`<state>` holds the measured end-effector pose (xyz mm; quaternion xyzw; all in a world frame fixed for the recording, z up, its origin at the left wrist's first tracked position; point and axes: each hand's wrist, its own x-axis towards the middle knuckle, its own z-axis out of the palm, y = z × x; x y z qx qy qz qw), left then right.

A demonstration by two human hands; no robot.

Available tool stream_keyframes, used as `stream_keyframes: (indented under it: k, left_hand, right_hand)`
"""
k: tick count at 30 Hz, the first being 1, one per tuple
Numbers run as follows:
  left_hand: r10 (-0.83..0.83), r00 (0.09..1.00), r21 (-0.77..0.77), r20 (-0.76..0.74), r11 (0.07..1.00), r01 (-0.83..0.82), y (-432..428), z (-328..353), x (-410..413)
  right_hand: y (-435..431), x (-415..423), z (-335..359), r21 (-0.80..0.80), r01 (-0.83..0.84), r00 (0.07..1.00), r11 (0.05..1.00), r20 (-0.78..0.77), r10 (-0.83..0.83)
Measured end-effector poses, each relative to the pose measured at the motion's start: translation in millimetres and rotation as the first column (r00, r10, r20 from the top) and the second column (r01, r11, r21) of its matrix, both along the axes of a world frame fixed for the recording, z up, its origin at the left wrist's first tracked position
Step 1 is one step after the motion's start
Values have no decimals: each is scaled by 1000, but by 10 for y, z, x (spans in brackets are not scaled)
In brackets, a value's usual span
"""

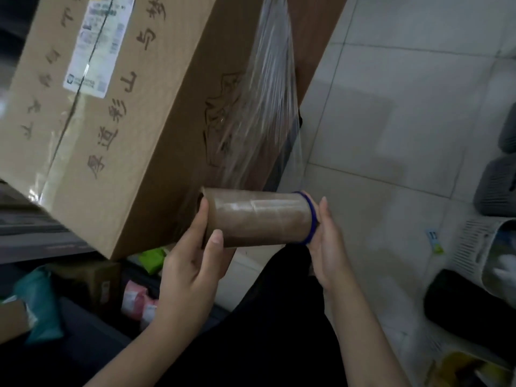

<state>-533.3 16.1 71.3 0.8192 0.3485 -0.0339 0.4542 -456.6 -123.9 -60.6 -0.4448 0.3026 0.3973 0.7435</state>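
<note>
A large printed cardboard box (117,129), marked with a white shipping label (100,43), is seen mid-wrap. Clear stretch film (265,93) is drawn taut from its side face down to a nearly spent roll (259,217). The roll is held level just below the box's lower edge, one end gripped by the left hand (192,258) with thumb and fingers curled round it, and the blue-rimmed end cupped by the right hand (326,247). Next, the roll would likely need carrying round the box under tension.
</note>
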Motion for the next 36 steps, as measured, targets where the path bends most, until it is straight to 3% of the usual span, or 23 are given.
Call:
stream_keyframes:
  k: [8, 18, 26, 32, 36]
  left_hand:
    - [-62, 998, 11, 4, 998, 62, 242, -1, -607]
    - [-355, 934, -52, 32, 933, 356, 754, 28, -1090]
    - [-459, 889, -56, -15, 888, 457, 1096, 146, -1433]
    - [-468, 882, 65, -60, 880, 471, 1467, 187, -1487]
    - [-519, 852, 52, -73, 851, 523, 1790, 149, -1449]
  right_hand:
    - [130, -752, 45, -32, 58, 998, 998, 17, -57]
    - [546, -1419, 19, -88, 271, 961, 958, 83, -264]
    - [894, -1995, 138, -49, 397, 918, 917, 1, -397]
    - [1245, -2080, 209, -63, 367, 930, 928, -13, -368]
    - [1513, -2126, 175, -31, 356, 935, 934, 17, -355]
